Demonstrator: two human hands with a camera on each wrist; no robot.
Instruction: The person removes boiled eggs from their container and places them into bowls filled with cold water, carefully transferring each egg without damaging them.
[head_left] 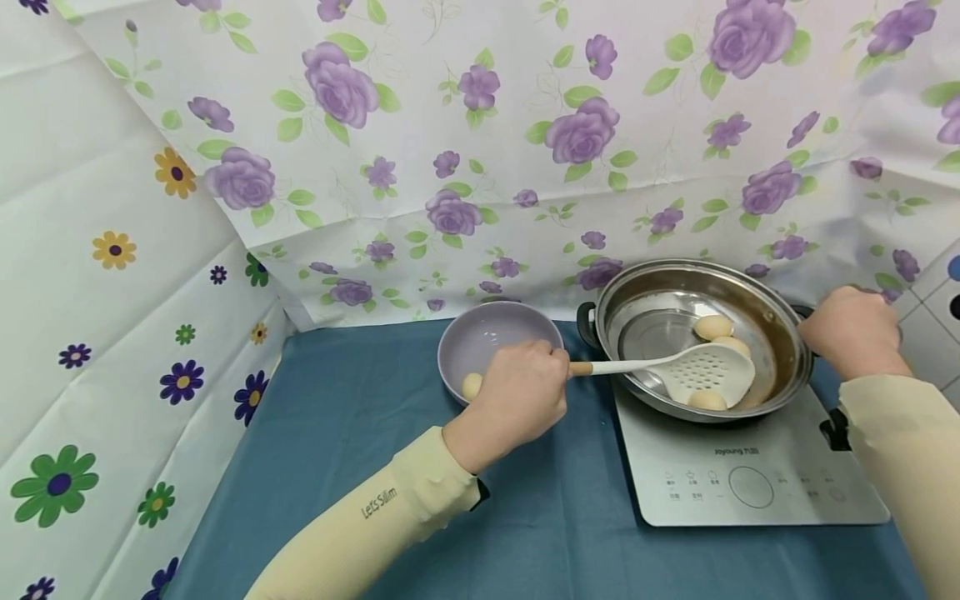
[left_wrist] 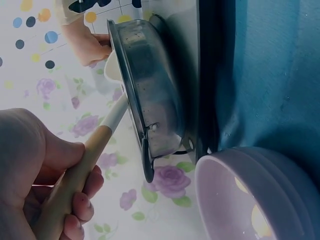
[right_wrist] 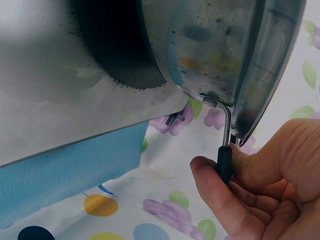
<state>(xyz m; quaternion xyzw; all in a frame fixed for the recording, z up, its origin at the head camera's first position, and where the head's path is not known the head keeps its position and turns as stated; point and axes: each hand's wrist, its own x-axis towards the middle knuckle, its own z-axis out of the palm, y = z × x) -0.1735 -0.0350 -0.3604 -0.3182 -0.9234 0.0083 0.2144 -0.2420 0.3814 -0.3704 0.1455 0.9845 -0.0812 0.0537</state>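
My left hand (head_left: 517, 392) grips the wooden handle of a white skimmer (head_left: 708, 375), fingers wrapped round it. Inside a steel pan (head_left: 645, 292), the skimmer's holed head lies among a few tan, egg-shaped pieces (head_left: 713, 327), one against its near edge. My right hand (head_left: 855, 333) holds the pan's right side handle; the right wrist view shows thumb and fingers pinching its black grip (right_wrist: 225, 162). The pan tilts, its right side higher above the induction cooktop (head_left: 738, 487). Just beyond my left hand stands a lilac bowl (head_left: 498, 317) with pale rounded pieces (left_wrist: 260, 220) inside.
A blue cloth (head_left: 352, 500) covers the table, with the cooktop on its right part. Behind hangs a sheet with purple flowers (head_left: 453, 212); another flowered sheet (head_left: 112, 375) borders the left side. The pan's left handle (head_left: 588, 325) sticks out near the bowl.
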